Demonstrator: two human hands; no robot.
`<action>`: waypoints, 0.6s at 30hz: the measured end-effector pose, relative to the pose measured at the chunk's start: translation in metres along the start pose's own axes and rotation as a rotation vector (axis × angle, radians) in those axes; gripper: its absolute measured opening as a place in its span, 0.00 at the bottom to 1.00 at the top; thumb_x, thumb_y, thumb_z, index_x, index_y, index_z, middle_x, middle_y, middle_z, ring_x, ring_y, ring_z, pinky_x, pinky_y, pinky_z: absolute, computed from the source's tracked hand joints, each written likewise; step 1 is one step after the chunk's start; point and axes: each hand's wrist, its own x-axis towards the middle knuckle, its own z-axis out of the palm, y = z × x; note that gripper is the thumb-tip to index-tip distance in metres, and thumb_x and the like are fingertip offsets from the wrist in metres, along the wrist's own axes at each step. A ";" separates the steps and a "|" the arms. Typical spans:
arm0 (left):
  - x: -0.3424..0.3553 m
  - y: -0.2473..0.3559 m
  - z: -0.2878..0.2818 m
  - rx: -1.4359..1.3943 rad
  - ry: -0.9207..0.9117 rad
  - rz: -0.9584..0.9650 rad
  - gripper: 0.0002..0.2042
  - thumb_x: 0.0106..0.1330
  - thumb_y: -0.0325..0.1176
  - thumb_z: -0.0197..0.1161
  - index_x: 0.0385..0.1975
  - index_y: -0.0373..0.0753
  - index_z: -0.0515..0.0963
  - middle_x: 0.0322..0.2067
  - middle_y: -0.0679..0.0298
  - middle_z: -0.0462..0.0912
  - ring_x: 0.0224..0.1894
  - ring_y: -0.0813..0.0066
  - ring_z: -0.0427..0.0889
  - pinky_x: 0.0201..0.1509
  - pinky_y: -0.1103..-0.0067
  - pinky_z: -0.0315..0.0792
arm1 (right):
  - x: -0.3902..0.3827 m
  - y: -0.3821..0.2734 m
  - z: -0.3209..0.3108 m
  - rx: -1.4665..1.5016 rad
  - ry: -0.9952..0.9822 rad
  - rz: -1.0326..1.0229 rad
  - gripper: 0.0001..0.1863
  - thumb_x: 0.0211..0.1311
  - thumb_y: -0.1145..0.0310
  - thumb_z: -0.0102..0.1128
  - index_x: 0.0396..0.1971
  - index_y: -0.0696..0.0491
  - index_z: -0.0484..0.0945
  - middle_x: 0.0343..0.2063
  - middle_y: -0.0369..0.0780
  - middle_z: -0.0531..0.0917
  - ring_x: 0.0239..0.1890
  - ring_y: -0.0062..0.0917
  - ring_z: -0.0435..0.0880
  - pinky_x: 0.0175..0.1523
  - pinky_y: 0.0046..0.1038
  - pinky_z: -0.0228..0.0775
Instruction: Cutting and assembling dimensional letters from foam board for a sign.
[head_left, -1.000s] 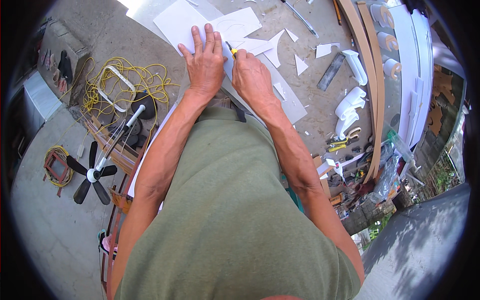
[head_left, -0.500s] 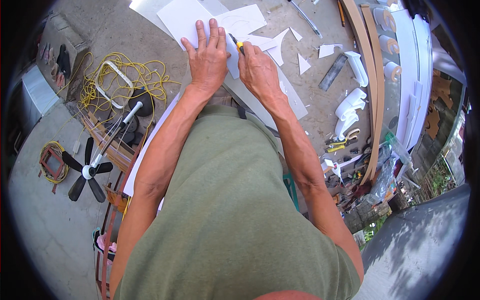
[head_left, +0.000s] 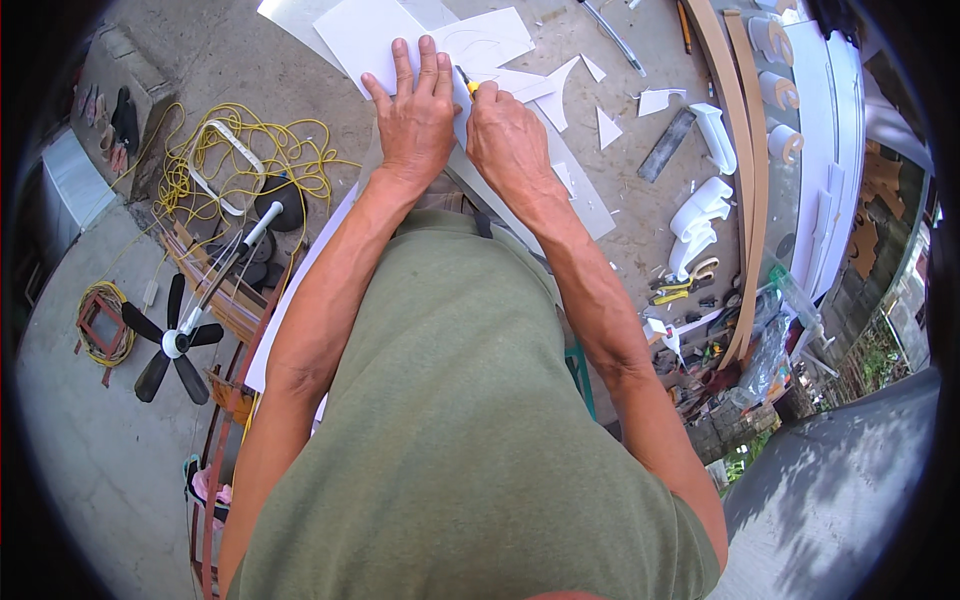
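Observation:
My left hand (head_left: 415, 110) lies flat with fingers spread on a white sheet (head_left: 360, 35) that rests on the concrete ground. My right hand (head_left: 505, 135) is closed around a yellow-handled cutter (head_left: 468, 82), whose tip touches the sheet right beside my left fingers. More white sheet pieces (head_left: 490, 40) lie just beyond both hands. A longer white board (head_left: 585, 205) runs under my right wrist.
White offcuts (head_left: 605, 128) and curved white shapes (head_left: 700, 210) lie to the right, beside a dark bar (head_left: 665, 145) and long wooden strips (head_left: 745, 150). Yellow cord (head_left: 250, 165), a fan (head_left: 175, 340) and a cord reel (head_left: 100, 320) lie on the left. Pliers (head_left: 680, 290) lie lower right.
The view has shifted slightly, so both hands sit a little lower in it. My hands keep the same hold on the sheet and the cutter.

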 end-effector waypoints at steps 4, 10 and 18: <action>0.000 -0.001 0.003 0.038 0.007 0.007 0.26 0.67 0.30 0.61 0.67 0.32 0.72 0.74 0.49 0.63 0.77 0.38 0.55 0.64 0.24 0.50 | 0.002 -0.012 -0.004 -0.083 -0.023 -0.033 0.09 0.60 0.77 0.60 0.36 0.65 0.73 0.30 0.57 0.83 0.32 0.49 0.88 0.36 0.44 0.81; 0.001 0.001 0.000 0.013 -0.005 -0.013 0.25 0.69 0.28 0.58 0.67 0.31 0.72 0.75 0.48 0.62 0.77 0.36 0.55 0.64 0.23 0.49 | 0.003 -0.009 -0.008 -0.081 -0.031 -0.067 0.10 0.56 0.79 0.61 0.36 0.67 0.74 0.30 0.56 0.83 0.31 0.46 0.89 0.33 0.40 0.83; 0.002 0.002 -0.001 0.032 -0.031 -0.006 0.26 0.68 0.27 0.58 0.67 0.29 0.71 0.74 0.45 0.62 0.77 0.31 0.53 0.62 0.21 0.49 | 0.000 -0.015 -0.012 -0.093 -0.056 -0.026 0.10 0.56 0.80 0.60 0.37 0.68 0.75 0.31 0.56 0.84 0.32 0.47 0.89 0.35 0.40 0.83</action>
